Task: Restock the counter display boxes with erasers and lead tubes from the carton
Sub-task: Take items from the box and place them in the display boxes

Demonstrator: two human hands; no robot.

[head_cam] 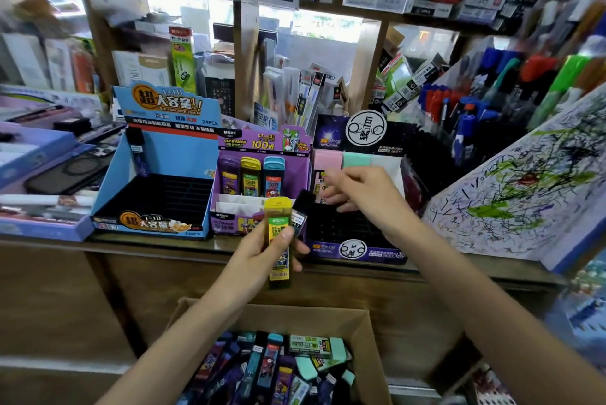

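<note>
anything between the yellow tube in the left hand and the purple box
Nothing visible. The yellow tube in the left hand is just before the purple box, whose front slots are empty; the right hand is over the eraser box.

Daylight is pouring through the window (314, 27) at the back, blowing it out to white glare. The middle is showing fairly sharp, while the edges are smearing with motion blur and bending with wide-angle distortion. The counter (147, 245) front and carton (370, 339) are sitting in dimmer shade.
</note>
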